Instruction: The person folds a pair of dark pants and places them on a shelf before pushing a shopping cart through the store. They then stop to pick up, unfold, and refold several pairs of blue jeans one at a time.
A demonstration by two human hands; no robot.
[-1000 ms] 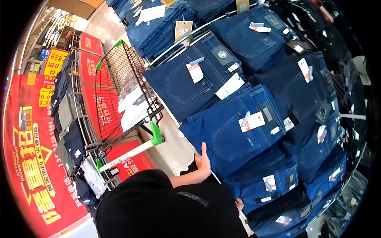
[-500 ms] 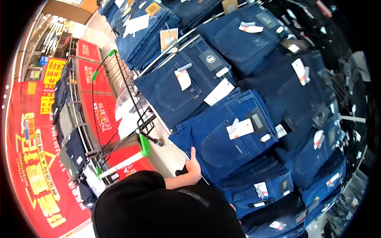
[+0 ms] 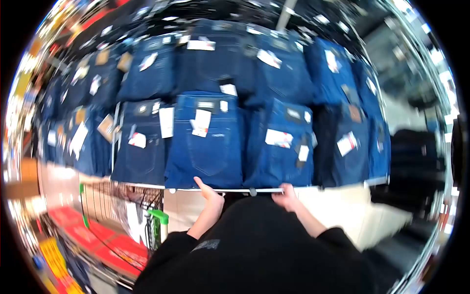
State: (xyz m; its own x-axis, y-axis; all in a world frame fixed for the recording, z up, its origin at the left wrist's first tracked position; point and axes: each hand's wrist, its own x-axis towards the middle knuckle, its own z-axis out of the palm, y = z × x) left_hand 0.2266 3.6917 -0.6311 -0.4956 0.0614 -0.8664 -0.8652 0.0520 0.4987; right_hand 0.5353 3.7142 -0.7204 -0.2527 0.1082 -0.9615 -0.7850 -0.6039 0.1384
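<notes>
My left hand (image 3: 211, 198) is at the shelf's front edge (image 3: 223, 190), its thumb stretched up against the bottom of a folded pair of bright blue jeans (image 3: 205, 157). Its other fingers are mostly hidden, but the hand looks open. My right hand (image 3: 288, 198) is at the same edge, below another folded pair of blue jeans (image 3: 279, 164). Its fingers look curled in, and what they hold, if anything, cannot be made out. White paper tags (image 3: 201, 122) hang on the jeans, beside dark waistband patches.
More folded jeans (image 3: 147, 159) fill the shelf in two rows. A shopping cart with a green handle end (image 3: 158, 215) stands at lower left, near red sign panels (image 3: 117, 240). Dark stacked clothes (image 3: 413, 157) are at right. Pale floor (image 3: 338, 210) shows below the shelf.
My view has turned to face the shelf squarely, so the jeans now stand in rows ahead. My right hand, nearly hidden before, has come into sight. My left hand stays by the bright blue jeans.
</notes>
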